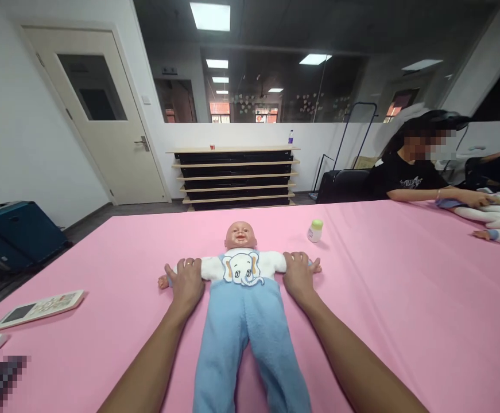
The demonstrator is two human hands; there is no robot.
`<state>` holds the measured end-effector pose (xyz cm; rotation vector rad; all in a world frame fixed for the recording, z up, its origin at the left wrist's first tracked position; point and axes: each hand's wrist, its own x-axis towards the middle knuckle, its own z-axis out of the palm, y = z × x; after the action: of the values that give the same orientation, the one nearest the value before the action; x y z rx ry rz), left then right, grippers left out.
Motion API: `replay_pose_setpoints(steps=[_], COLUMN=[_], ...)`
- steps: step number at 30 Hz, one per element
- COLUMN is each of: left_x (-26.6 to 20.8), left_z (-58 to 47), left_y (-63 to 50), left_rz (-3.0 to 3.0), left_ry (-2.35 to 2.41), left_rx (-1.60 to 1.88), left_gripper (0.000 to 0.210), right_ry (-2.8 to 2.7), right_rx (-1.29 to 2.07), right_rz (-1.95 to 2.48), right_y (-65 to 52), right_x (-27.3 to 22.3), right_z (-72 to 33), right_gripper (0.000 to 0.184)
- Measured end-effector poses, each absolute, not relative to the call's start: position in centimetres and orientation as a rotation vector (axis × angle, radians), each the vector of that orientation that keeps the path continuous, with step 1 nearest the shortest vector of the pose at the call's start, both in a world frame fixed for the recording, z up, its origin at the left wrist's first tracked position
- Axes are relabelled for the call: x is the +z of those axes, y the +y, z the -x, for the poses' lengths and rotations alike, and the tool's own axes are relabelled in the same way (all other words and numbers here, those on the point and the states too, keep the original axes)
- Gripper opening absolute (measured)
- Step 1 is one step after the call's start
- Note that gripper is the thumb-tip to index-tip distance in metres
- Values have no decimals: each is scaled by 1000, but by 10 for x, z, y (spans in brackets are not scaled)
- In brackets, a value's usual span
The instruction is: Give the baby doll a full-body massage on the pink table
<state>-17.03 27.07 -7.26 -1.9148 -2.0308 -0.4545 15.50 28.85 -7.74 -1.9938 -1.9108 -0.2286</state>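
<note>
A baby doll (pixel 244 304) in a white and blue outfit with an elephant on its chest lies face up, arms spread wide. My left hand (pixel 188 282) is wrapped over the doll's sleeved arm on the left side, and the doll's small hand sticks out past my fingers. On the other side, my right hand (pixel 298 276) closes over the second sleeved arm near its wrist. Both thumbs are partly hidden from view. Beyond my right hand stands a small white bottle (pixel 315 230) with a green cap.
A pink cloth covers the table (pixel 387 321). A remote control (pixel 38 310) lies at the left, near a white object at the edge. At the right, a person (pixel 413 166) handles another doll (pixel 495 218). Stacked boards (pixel 236 172) stand by the back wall.
</note>
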Motion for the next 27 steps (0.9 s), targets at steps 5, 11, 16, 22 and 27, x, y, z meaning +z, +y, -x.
replay_pose_setpoints(steps=[5, 11, 16, 22, 27], left_x=[-70, -86, -95, -93, -89], left_z=[179, 192, 195, 194, 191], left_y=[275, 279, 286, 287, 285], left_rz=[1815, 1815, 1756, 1752, 1752], left_ry=[-1983, -2189, -2253, -2302, -2313], left_rx=[-430, -461, -530, -555, -562], left_gripper=[41, 45, 41, 35, 31], right_ry=[-1878, -1874, -1873, -1834, -1818], right_rx=[-373, -230, -202, -178, -146], right_rz=[1995, 2107, 2136, 2040, 2031], right_y=[293, 298, 302, 301, 301], right_x=[-71, -83, -91, -93, -89], right_z=[-160, -165, -169, -170, -169], right_gripper=[43, 49, 51, 48, 46])
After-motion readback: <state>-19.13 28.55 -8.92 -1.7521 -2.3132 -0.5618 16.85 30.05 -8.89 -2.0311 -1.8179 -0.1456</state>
